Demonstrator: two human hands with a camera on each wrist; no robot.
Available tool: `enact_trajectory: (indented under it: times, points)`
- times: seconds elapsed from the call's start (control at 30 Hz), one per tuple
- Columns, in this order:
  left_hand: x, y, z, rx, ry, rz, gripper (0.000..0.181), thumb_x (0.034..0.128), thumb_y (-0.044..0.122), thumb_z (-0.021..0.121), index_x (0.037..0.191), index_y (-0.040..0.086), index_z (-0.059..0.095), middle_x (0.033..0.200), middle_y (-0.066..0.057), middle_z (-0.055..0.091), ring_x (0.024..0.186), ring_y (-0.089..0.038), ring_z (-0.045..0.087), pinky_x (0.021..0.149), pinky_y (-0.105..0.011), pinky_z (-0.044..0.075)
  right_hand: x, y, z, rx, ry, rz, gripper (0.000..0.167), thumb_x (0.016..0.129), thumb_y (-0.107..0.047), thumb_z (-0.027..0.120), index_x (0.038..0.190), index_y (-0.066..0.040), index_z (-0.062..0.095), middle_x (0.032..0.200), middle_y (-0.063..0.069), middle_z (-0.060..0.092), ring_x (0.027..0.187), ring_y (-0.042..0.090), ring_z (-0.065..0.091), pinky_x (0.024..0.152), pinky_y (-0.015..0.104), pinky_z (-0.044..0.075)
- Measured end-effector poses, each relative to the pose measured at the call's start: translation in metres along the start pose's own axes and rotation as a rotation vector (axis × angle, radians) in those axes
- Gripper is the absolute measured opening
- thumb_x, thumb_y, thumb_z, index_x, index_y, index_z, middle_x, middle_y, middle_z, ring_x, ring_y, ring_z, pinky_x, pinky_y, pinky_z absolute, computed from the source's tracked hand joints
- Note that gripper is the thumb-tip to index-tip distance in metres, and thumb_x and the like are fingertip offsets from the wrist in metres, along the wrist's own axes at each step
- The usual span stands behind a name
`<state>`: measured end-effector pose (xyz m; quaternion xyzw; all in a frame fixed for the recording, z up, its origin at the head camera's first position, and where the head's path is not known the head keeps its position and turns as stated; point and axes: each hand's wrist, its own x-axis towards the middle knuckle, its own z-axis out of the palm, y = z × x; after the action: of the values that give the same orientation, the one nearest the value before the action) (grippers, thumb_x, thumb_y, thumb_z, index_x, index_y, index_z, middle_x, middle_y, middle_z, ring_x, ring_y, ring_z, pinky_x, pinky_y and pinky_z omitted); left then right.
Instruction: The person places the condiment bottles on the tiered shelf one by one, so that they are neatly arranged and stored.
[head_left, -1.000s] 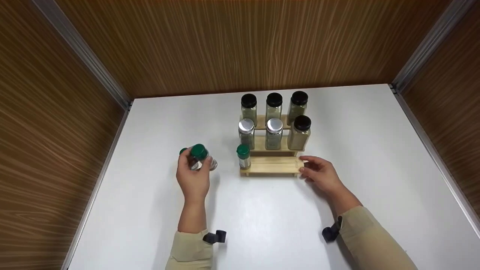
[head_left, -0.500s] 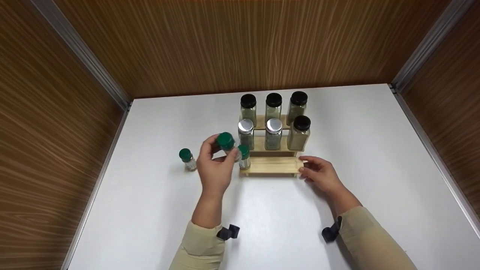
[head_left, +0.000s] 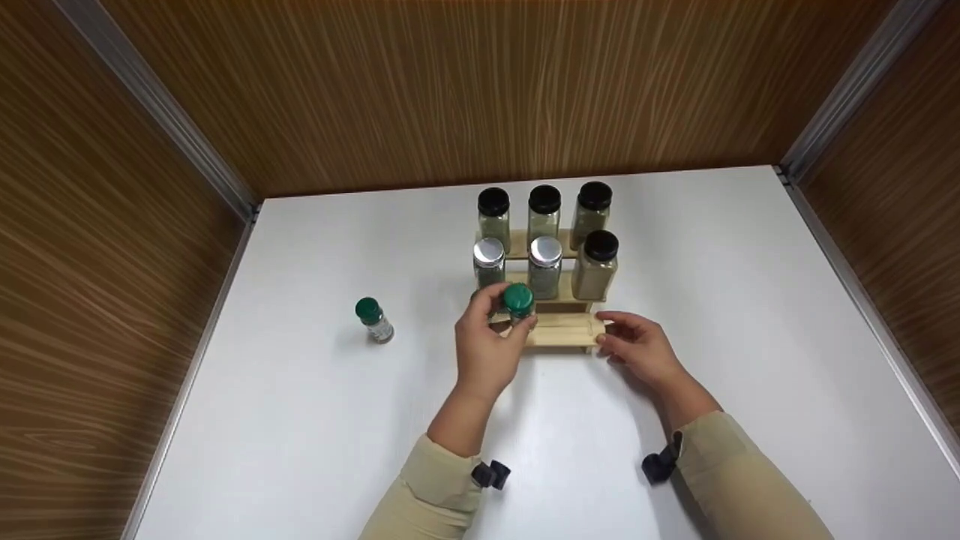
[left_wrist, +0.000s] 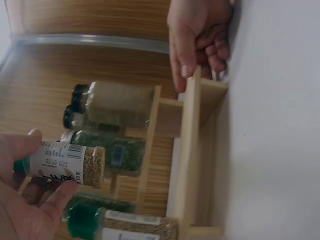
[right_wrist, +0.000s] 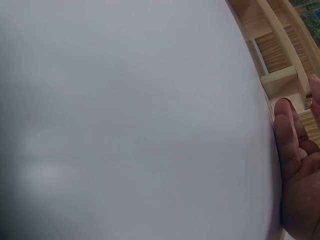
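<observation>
My left hand [head_left: 487,345] grips a small spice jar with a green cap [head_left: 519,298], held above the wooden spice rack's [head_left: 562,334] front step. In the left wrist view that jar [left_wrist: 67,162] shows a white label and tan grains, and its base is apart from the step. Another green-capped jar [left_wrist: 130,225] stands on the same step; in the head view my left hand mostly hides it. With thumb and fingers, my right hand [head_left: 641,349] holds the right end of the front step. A third green-capped jar [head_left: 375,320] stands on the table to the left.
Three black-capped jars [head_left: 544,214] line the rack's top step. On the middle step are two silver-capped jars [head_left: 545,266] and a larger black-capped jar [head_left: 596,266]. Wood-grain panels [head_left: 480,90] enclose the white table [head_left: 300,420] at the back and sides.
My left hand has carried one green-capped jar rightward from beside the other loose jar to over the rack's front step. My right hand has stayed on the rack's end.
</observation>
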<state>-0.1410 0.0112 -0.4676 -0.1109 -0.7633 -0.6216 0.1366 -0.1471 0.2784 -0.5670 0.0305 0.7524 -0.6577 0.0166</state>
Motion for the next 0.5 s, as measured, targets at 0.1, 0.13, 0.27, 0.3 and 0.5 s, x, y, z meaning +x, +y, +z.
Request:
enact_trajectory:
  times: [0.1,0.13,0.27,0.3,0.5]
  points:
    - [-0.002,-0.006,0.010,0.020,-0.021,-0.026,0.047,0.0865,0.000,0.087,0.128,0.005,0.065,0.119,-0.011,0.071,0.109,-0.024,0.069,0.084,-0.033,0.061,0.000,0.000,0.000,-0.001,-0.003,0.007,0.044,0.094,0.008,0.073,0.136,0.012,0.061,0.104,0.010,0.067,0.074,0.013,0.069,0.061,0.023,0.056]
    - [-0.003,-0.009,0.013,0.020,-0.026,-0.037,0.047,0.0866,0.000,0.086,0.128,0.004,0.065,0.119,-0.011,0.071,0.110,-0.024,0.069,0.084,-0.032,0.061,0.000,0.000,0.000,-0.002,-0.005,0.011,0.044,0.095,0.008,0.073,0.137,0.012,0.061,0.104,0.011,0.067,0.074,0.013,0.069,0.061,0.023,0.056]
    - [-0.004,-0.018,0.026,0.027,-0.035,-0.062,0.046,0.0863,-0.003,0.085,0.127,0.004,0.065,0.121,-0.012,0.071,0.114,-0.027,0.069,0.085,-0.029,0.061,0.000,0.001,-0.001,-0.004,-0.011,0.024,0.045,0.095,0.008,0.072,0.138,0.012,0.060,0.105,0.010,0.068,0.075,0.012,0.069,0.061,0.023,0.056]
    - [-0.004,-0.020,0.029,0.033,-0.034,-0.067,0.046,0.0860,-0.004,0.085,0.127,0.004,0.065,0.121,-0.013,0.072,0.114,-0.027,0.069,0.085,-0.030,0.061,0.000,0.001,-0.001,-0.002,-0.014,0.025,0.045,0.096,0.008,0.072,0.138,0.013,0.059,0.105,0.010,0.067,0.075,0.013,0.069,0.062,0.023,0.056]
    - [-0.006,-0.028,0.040,0.065,-0.048,-0.114,0.048,0.0870,-0.003,0.085,0.130,0.003,0.065,0.126,-0.014,0.070,0.118,-0.030,0.068,0.088,-0.034,0.061,-0.001,0.001,-0.001,0.005,-0.025,0.021,0.044,0.096,0.008,0.071,0.138,0.013,0.060,0.106,0.010,0.067,0.076,0.014,0.070,0.063,0.024,0.057]
